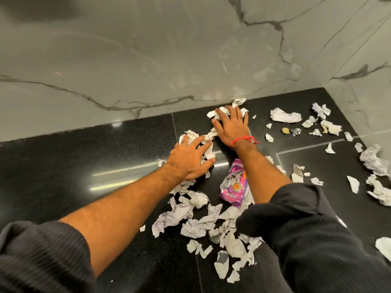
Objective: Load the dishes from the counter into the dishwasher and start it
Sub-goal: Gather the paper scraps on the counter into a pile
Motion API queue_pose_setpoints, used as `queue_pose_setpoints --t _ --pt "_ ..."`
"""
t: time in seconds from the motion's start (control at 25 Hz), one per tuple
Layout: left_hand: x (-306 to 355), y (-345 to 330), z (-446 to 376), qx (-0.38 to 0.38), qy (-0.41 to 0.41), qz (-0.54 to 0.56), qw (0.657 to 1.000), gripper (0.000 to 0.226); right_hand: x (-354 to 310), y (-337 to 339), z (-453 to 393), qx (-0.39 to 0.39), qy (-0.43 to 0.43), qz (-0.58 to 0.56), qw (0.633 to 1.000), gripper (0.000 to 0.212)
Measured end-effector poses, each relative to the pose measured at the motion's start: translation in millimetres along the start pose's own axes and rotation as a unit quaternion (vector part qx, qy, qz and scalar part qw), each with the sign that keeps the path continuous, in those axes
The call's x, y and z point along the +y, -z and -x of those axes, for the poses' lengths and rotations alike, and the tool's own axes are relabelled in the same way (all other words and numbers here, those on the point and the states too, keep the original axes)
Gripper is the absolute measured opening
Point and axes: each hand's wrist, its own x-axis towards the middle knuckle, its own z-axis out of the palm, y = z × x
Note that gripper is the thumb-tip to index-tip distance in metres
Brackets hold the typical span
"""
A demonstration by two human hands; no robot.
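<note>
No dishes and no dishwasher are in view. A black polished counter (pixel 88 157) is littered with torn and crumpled white paper scraps (pixel 190 227). My left hand (pixel 190 161) lies flat with fingers spread on a clump of scraps (pixel 190 135). Farther back, near the wall, my right hand (pixel 232 125), with a red thread on its wrist, presses flat on other scraps (pixel 220 112). A crumpled purple snack wrapper (pixel 233 185) lies between my forearms. Neither hand grips anything.
A grey marble wall (pixel 148 60) rises behind the counter and meets a side wall (pixel 364 70) at the right corner. More paper scraps (pixel 285 116) and crumpled bits (pixel 372 160) lie scattered along the right side. The counter's left part shows bare black stone.
</note>
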Motion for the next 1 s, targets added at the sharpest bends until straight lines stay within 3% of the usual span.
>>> queue_pose_setpoints --t 0.08,0.28,0.52,0.64,0.72,0.8,1.0 --pt "1 0 2 -0.006 -0.003 -0.002 1.000 0.072 -5 -2 23 0.023 0.018 -0.020 0.999 0.047" --pt "-5 -4 11 -0.014 -0.015 0.015 1.000 0.074 -11 3 74 -0.030 0.020 -0.077 0.996 0.046" --pt "-7 -22 58 -0.017 -0.012 0.019 1.000 0.078 -41 -10 143 -0.053 0.035 -0.033 0.997 0.046" --pt "-4 -21 71 -0.025 -0.008 0.013 1.000 0.081 -37 -4 154 0.004 0.064 -0.039 0.997 0.038" --pt "-4 -17 71 -0.035 -0.009 0.016 0.999 0.080 -29 6 154 0.072 0.040 -0.054 0.995 0.034" --pt "-5 -16 70 -0.041 -0.005 0.020 0.999 0.079 -19 15 149 0.091 0.003 -0.083 0.992 0.037" --pt "-12 -13 61 -0.045 -0.016 0.020 0.999 0.079 0 30 112 -0.065 -0.082 -0.102 0.989 0.075"
